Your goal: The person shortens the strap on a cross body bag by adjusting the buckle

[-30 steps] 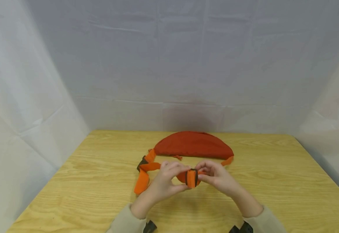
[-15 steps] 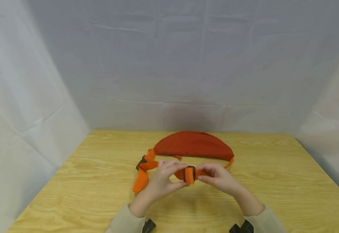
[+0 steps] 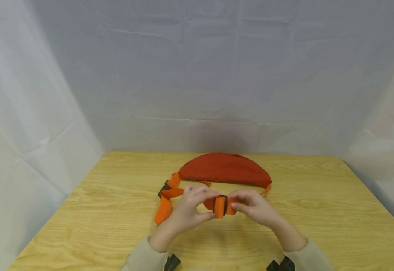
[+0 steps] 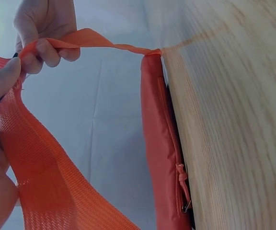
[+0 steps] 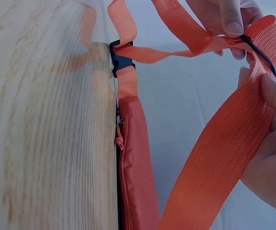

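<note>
A red waist bag [image 3: 224,168] lies on the wooden table with its orange strap [image 4: 37,158] looped toward the person. In front of the bag, my left hand [image 3: 190,207] grips a black strap slider [image 3: 220,206] between thumb and fingertips, with the orange webbing folded through it. My right hand [image 3: 255,209] pinches the webbing just right of the slider. In the right wrist view, the slider's dark bar [image 5: 258,51] crosses the strap between both hands. The curled fingers partly hide the webbing.
A black side-release buckle [image 3: 164,189] rests at the bag's left end, its loose strap tail [image 3: 163,210] trailing toward the front. A red zipper pull [image 4: 182,175] hangs on the bag's side. White sheeting [image 3: 197,75] encloses the table [image 3: 92,210] behind and at both sides.
The slider has shifted slightly left in my left hand, and more webbing shows between it and my right fingers. The loose strap on the left has moved slightly left. The bag stays put.
</note>
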Motion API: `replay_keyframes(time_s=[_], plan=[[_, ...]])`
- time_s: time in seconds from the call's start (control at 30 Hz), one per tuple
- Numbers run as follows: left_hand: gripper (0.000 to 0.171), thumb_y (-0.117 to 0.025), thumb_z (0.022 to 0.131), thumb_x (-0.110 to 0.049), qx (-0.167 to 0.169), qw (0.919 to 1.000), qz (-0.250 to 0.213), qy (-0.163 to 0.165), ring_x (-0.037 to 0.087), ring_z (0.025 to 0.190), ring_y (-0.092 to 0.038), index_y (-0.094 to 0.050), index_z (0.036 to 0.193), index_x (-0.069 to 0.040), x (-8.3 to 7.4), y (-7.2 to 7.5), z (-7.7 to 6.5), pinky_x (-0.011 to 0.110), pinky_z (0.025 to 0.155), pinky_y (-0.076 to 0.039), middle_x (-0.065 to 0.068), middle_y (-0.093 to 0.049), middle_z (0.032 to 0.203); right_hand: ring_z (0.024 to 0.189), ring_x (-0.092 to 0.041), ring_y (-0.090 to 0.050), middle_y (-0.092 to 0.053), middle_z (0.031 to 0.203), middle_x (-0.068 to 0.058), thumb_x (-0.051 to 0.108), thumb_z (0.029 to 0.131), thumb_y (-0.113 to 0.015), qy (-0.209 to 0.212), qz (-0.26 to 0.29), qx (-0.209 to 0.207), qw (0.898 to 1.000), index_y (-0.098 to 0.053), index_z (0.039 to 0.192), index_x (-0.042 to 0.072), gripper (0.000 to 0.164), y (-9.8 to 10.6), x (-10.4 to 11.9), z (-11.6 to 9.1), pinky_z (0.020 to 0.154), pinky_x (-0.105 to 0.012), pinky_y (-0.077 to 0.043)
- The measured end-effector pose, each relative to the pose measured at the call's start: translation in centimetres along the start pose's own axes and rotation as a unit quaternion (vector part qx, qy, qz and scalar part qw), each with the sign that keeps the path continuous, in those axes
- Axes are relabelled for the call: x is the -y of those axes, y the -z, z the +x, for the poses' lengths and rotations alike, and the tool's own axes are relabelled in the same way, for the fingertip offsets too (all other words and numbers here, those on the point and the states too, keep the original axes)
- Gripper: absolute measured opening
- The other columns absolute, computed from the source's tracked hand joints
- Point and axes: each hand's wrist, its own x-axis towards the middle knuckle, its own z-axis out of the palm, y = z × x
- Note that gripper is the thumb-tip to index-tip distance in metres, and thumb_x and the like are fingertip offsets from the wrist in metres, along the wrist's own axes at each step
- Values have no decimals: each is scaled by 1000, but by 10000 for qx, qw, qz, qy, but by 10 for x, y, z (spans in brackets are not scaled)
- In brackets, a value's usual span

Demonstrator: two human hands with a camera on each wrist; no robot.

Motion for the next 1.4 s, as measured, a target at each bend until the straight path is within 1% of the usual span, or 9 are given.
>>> replay_keyframes(time_s=[0.2, 0.4, 0.53, 0.67, 0.9, 0.97, 1.07, 1.2, 1.4], plan=[[48, -82, 59, -12, 34, 9998, -46, -205, 12, 90, -52, -63, 103, -6, 0, -3, 1, 33, 72, -27, 0, -60, 96, 80, -12, -57, -60, 95, -17, 3, 88, -51, 12, -33, 40, 10000, -56, 104, -10, 21, -3, 6, 0, 69, -34, -47], [49, -82, 59, -11, 74, 9997, -94, -221, 11, 91, -53, -63, 104, -6, 0, -4, 0, 32, 72, -27, 0, -60, 96, 77, -13, -58, -60, 91, -16, 2, 87, -53, -73, 219, 57, 9997, -53, 100, -9, 18, -5, 8, -1, 66, -30, -46], [49, -82, 59, -13, 76, 9998, -45, -200, 12, 91, -53, -63, 104, -6, 1, -5, -1, 33, 73, -27, 0, -61, 98, 71, -12, -57, -62, 81, -12, 3, 85, -56, -336, 280, -123, 9990, -52, 94, -9, 15, -5, 8, -1, 62, -28, -45], [49, -82, 59, -13, 61, 9999, -11, -134, 11, 91, -54, -64, 104, -7, 2, -5, -1, 34, 73, -27, 1, -61, 99, 71, -13, -58, -62, 80, -9, 6, 84, -58, -575, 266, -230, 9977, -57, 91, -8, 16, -5, 7, 0, 64, -29, -47], [50, -82, 58, -15, -33, 9997, 178, -186, 12, 89, -54, -64, 103, -7, 4, -4, -2, 34, 72, -27, 0, -61, 97, 82, -15, -59, -62, 92, -12, 5, 87, -54, 54, 192, 152, 9997, -59, 100, -8, 19, 0, 3, 1, 71, -38, -47], [50, -83, 58, -15, -56, 9997, 182, -166, 12, 89, -54, -64, 103, -7, 5, -4, -3, 34, 72, -27, 0, -61, 96, 84, -15, -59, -62, 95, -13, 5, 87, -53, 94, 290, 240, 9992, -57, 103, -10, 22, 1, 2, 0, 73, -39, -47], [50, -83, 58, -15, -46, 9998, 165, -127, 12, 89, -53, -64, 103, -7, 6, -5, -3, 34, 72, -27, -1, -61, 96, 84, -15, -59, -61, 96, -18, 5, 88, -52, -45, 432, 247, 9987, -55, 105, -13, 25, 2, 1, 0, 72, -39, -47], [50, -82, 58, -14, -47, 9998, 168, -129, 12, 89, -53, -63, 104, -7, 7, -5, -3, 35, 73, -28, 0, -61, 96, 79, -13, -60, -60, 93, -21, 5, 87, -53, -209, 325, 84, 9992, -55, 104, -12, 24, 1, 2, 1, 69, -38, -48], [49, -82, 59, -13, 15, 9999, 54, -101, 11, 89, -53, -63, 104, -7, 4, -5, -2, 34, 72, -26, -1, -60, 97, 76, -15, -58, -61, 89, -18, 6, 87, -54, -474, 230, -32, 9986, -55, 102, -8, 21, -1, 6, 1, 67, -32, -47]])
